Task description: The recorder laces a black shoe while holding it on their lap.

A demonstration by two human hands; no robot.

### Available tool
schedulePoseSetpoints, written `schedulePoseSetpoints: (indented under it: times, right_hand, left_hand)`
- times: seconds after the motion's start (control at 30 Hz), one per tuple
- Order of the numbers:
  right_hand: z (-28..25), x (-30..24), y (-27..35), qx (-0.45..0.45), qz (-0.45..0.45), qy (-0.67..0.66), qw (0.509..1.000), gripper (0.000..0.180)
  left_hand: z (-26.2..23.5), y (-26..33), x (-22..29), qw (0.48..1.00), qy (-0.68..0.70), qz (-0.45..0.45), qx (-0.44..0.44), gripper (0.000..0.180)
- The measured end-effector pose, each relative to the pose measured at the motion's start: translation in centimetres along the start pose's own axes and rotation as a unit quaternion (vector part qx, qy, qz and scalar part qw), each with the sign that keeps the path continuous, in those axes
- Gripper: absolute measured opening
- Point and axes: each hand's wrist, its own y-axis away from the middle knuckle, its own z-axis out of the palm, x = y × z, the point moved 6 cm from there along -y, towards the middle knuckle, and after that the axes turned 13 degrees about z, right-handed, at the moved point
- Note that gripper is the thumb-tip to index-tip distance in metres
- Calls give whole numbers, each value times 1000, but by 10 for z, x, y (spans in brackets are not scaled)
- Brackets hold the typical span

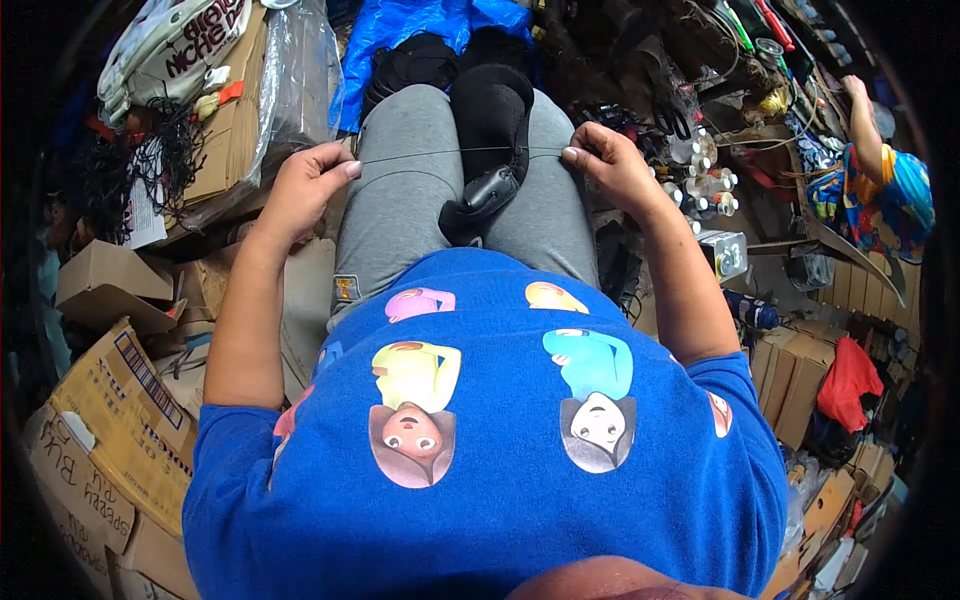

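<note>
I am seated, looking down at my lap in grey trousers [400,190]. My left hand [308,185] and my right hand [605,160] each pinch one end of a thin thread [450,152] stretched taut across my knees. A black shoe [490,150] is clamped upright between my thighs, its sole end toward me, and the thread crosses just in front of it. My blue shirt with printed cartoon figures [500,430] fills the lower part of the view.
Cardboard boxes [120,420] are stacked on my left, with a clear plastic bag [295,70] and blue tarp [400,25] ahead. Small bottles and tins [705,185] crowd the right. Another person in a colourful garment [885,190] sits at far right.
</note>
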Motion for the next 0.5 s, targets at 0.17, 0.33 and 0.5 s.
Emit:
schedulePoseSetpoints:
  times: [0.17,0.33,0.5]
  right_hand:
    - [-26,20,-2,15,-30,-24,999,23]
    - [-13,-27,-2,-10,-70,-72,995,16]
    - [-1,-50,-10,24,-189,97,977,17]
  left_hand:
    - [-18,-22,38,942,-241,180,151,29]
    - [74,-78,101,920,-207,332,-29,44]
    - [107,-121,98,937,-200,260,-122,47]
